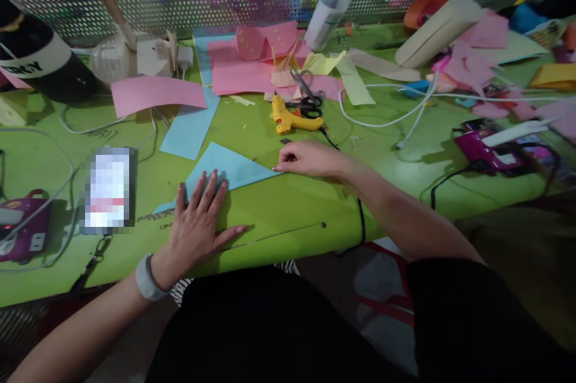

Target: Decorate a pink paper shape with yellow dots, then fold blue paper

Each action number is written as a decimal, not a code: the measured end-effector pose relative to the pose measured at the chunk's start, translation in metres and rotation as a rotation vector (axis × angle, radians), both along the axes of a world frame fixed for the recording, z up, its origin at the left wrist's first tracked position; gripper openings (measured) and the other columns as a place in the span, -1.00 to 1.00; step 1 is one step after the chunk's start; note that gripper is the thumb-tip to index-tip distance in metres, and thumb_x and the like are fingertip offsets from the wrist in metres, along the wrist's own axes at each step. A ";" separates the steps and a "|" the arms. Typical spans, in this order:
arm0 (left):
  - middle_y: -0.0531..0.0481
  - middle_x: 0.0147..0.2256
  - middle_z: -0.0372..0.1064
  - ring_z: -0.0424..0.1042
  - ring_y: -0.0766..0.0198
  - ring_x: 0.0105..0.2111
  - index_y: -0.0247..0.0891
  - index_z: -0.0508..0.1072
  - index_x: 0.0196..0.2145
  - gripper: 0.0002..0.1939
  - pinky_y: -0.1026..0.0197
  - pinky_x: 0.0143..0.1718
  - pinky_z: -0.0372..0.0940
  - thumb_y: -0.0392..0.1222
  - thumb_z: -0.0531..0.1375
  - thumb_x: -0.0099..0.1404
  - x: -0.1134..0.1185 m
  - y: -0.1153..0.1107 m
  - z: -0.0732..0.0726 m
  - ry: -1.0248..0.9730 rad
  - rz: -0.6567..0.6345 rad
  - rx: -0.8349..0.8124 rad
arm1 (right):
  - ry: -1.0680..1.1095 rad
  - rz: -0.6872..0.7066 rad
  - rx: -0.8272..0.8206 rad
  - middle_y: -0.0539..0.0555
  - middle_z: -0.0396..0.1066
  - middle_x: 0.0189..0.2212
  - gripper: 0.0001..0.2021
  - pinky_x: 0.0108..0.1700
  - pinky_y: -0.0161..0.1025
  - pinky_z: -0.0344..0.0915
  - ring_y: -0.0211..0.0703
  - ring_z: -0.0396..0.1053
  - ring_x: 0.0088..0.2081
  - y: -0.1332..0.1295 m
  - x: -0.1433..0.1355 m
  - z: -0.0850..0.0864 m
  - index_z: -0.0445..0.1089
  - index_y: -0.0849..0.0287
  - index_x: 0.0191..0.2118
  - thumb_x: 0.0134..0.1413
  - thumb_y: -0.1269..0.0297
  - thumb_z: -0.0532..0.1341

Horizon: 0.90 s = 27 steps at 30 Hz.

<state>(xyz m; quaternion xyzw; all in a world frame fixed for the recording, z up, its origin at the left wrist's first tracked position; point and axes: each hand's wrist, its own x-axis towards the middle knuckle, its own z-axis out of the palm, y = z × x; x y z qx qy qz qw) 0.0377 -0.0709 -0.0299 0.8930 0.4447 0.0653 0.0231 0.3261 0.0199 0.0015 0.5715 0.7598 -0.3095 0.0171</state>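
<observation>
A light blue sheet of paper (218, 164), folded into a triangle, lies on the green table (288, 215) in front of me. My left hand (198, 215) rests flat on its lower left part, fingers spread and pressing it down. At the paper's right tip, my right hand (310, 159) pinches the corner between thumb and fingers. Just beyond that hand lie a yellow hot glue gun (294, 119) and a pair of black-handled scissors (308, 98).
A phone (109, 191) lies to the left, near a dark bottle (40, 59) and a fan base (130, 59). Pink paper (159, 95) and more blue paper (189, 131) are behind. White cables (382, 123) cross the right side; purple boxes (490, 146) sit at both ends.
</observation>
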 end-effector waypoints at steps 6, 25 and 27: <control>-0.34 0.33 -0.02 -0.01 -0.20 0.33 -0.29 -0.25 0.39 -0.08 -0.40 0.27 -0.19 0.31 0.02 0.33 0.004 0.001 0.001 -0.027 -0.020 -0.015 | -0.023 0.013 -0.004 -0.03 0.38 -0.53 -0.77 -0.47 -0.26 -0.03 -0.26 0.20 -0.51 0.004 -0.001 0.001 0.44 0.13 -0.44 0.06 0.07 0.27; -0.36 0.36 -0.12 -0.12 -0.23 0.35 -0.28 -0.04 0.37 -0.05 -0.28 0.31 -0.19 0.43 -0.01 0.25 0.012 -0.003 -0.002 -0.006 0.029 -0.015 | 0.012 0.118 -0.133 0.00 0.38 -0.51 -0.70 -0.46 -0.29 0.02 -0.25 0.22 -0.47 0.016 0.009 -0.002 0.39 0.18 -0.47 -0.01 0.01 0.23; -0.36 0.36 -0.11 -0.12 -0.22 0.35 -0.29 -0.06 0.37 -0.04 -0.27 0.31 -0.19 0.43 -0.02 0.24 0.012 -0.003 -0.002 -0.013 0.036 -0.027 | 0.004 0.120 -0.139 0.00 0.38 -0.51 -0.70 -0.46 -0.29 0.02 -0.25 0.22 -0.47 0.017 0.009 -0.002 0.38 0.18 -0.48 -0.01 0.01 0.23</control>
